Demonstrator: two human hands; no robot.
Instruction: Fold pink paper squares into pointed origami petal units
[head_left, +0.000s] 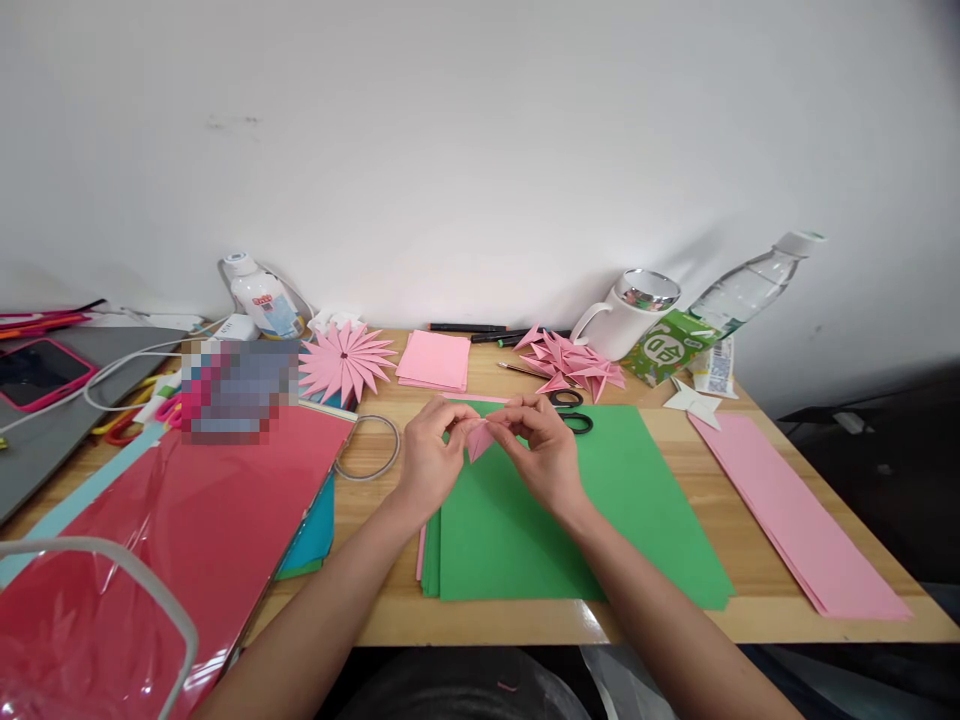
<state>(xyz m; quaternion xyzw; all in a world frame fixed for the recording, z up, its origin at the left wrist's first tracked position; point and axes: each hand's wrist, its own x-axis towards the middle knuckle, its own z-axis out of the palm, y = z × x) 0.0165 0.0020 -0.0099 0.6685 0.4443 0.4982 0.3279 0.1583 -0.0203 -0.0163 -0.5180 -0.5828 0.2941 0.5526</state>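
My left hand (430,452) and my right hand (541,447) meet over the top of a stack of green paper sheets (570,530). Both pinch a small folded piece of pink paper (478,437) between their fingertips, held just above the green sheets. Black scissors (572,410) lie right behind my right hand. A pile of folded pink paper points (571,365) sits further back. A finished pink paper flower (345,360) lies to the back left, and a stack of small pink squares (435,360) lies between them.
A red plastic sleeve of paper (187,520) covers the left of the wooden table (675,450). Long pink strips (787,510) lie at the right edge. A white mug (626,310), a green carton (667,345), a water bottle (750,285), a white bottle (262,295) and pens (469,328) line the wall. A laptop with a pink phone (37,370) is far left.
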